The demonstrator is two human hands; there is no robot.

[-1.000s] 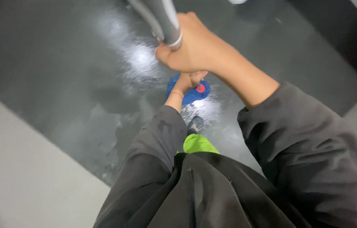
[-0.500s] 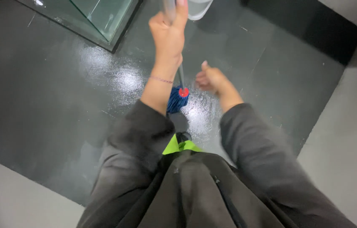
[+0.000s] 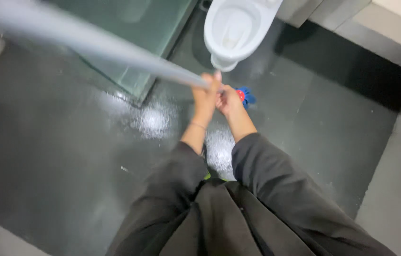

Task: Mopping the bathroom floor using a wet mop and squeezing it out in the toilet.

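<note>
Both hands, the left hand [image 3: 205,95] and the right hand [image 3: 229,100], are closed around the grey mop handle [image 3: 115,52]. The blue mop head [image 3: 246,96] lies on the wet floor [image 3: 153,118], near the base of the white toilet [image 3: 233,28]. It is better to keep the hold firm and the strokes short beside the toilet, and to stand steady, because the floor looks slippery.

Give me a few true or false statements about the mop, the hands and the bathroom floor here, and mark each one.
1. Both hands hold the mop handle. True: the left hand and right hand grip it close together.
2. The mop head is green. False: it is blue with a red piece.
3. A white toilet stands beyond the hands. True.
4. The floor is dry carpet. False: it is dark, glossy and looks wet.
5. The mop head rests inside the toilet bowl. False: it is on the floor beside the toilet base.
</note>
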